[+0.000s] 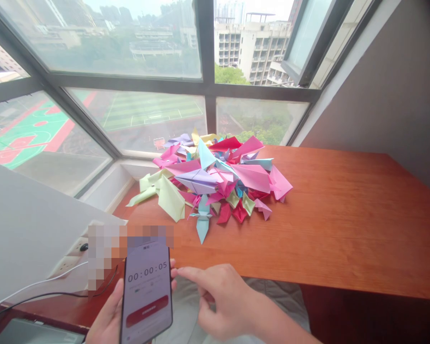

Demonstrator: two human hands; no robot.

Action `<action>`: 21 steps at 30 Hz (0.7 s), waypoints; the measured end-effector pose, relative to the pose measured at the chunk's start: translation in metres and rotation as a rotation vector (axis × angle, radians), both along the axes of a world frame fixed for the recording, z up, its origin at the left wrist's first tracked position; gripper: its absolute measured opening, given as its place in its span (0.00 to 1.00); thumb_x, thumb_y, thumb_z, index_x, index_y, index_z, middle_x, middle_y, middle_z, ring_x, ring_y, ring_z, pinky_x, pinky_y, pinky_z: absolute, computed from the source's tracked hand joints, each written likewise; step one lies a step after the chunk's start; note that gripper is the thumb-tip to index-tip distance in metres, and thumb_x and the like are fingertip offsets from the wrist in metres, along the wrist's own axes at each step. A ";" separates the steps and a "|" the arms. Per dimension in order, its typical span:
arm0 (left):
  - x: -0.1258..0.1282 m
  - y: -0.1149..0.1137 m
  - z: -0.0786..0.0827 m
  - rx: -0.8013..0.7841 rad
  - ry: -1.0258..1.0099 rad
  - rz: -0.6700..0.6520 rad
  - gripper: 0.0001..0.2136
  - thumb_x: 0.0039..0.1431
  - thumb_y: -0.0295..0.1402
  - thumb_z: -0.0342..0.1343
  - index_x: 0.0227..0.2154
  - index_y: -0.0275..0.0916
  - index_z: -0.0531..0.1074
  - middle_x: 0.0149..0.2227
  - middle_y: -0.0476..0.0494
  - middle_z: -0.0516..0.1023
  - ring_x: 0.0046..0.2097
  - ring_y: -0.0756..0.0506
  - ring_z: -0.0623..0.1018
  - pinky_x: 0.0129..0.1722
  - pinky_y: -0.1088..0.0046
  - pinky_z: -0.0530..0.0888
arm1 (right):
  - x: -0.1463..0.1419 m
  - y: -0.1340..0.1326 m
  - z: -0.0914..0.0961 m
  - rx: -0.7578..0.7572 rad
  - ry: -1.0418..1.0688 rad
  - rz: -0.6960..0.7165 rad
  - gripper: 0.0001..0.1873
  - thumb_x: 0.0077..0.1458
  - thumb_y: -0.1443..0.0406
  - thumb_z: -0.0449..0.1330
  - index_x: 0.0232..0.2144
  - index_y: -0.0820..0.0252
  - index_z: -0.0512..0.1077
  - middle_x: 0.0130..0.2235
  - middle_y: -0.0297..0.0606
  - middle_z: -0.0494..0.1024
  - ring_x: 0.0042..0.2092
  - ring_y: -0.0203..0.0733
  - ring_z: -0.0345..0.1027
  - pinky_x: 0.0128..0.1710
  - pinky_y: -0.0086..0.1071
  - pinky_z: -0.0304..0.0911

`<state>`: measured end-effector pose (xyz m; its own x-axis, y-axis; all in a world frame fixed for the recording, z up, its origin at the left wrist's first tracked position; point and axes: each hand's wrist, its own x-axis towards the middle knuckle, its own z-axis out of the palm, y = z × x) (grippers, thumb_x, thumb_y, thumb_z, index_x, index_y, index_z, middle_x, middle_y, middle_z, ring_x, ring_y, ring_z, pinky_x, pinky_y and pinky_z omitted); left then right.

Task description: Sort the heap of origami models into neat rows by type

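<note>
My left hand is closed around a smartphone, its thumb on one edge and fingertips showing past the other. On the lit screen are the digits 00:00:05 above a red button. Just right of the phone, my right hand has its index finger stretched toward the phone's edge and the other fingers curled, holding nothing. Beyond both hands lies a heap of folded paper pieces in pink, purple, red, blue and pale green. A light blue folded paper figure lies at the heap's near side.
The pile rests on a reddish-brown wooden table. Large framed windows stand behind it. At left are a wall socket, a white cable and a black cable. A dark-edged flat device sits at bottom left.
</note>
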<state>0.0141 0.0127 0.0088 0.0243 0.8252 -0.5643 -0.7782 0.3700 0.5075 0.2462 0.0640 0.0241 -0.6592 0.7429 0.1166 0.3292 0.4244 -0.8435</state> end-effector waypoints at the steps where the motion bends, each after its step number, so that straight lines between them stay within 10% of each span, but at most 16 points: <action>1: 0.000 0.000 0.002 -0.012 -0.001 -0.022 0.27 0.64 0.38 0.50 0.65 0.40 0.59 0.57 0.33 0.72 0.60 0.28 0.67 0.58 0.41 0.63 | 0.005 0.000 -0.001 -0.004 0.032 -0.020 0.41 0.39 0.72 0.51 0.59 0.50 0.61 0.25 0.24 0.72 0.24 0.33 0.61 0.28 0.25 0.55; 14: -0.001 0.004 0.009 -0.003 -0.019 -0.074 0.29 0.63 0.34 0.51 0.66 0.34 0.55 0.60 0.26 0.67 0.61 0.25 0.65 0.59 0.40 0.61 | 0.165 0.026 -0.021 0.070 -0.158 -0.754 0.28 0.52 0.67 0.50 0.56 0.61 0.66 0.24 0.27 0.62 0.24 0.33 0.57 0.27 0.26 0.58; 21: -0.001 0.002 0.008 -0.006 -0.016 -0.072 0.31 0.63 0.33 0.50 0.67 0.34 0.51 0.59 0.27 0.68 0.61 0.27 0.65 0.59 0.41 0.62 | 0.187 0.020 -0.037 0.150 -0.233 -0.853 0.27 0.53 0.66 0.50 0.56 0.62 0.67 0.24 0.27 0.63 0.24 0.33 0.59 0.28 0.27 0.60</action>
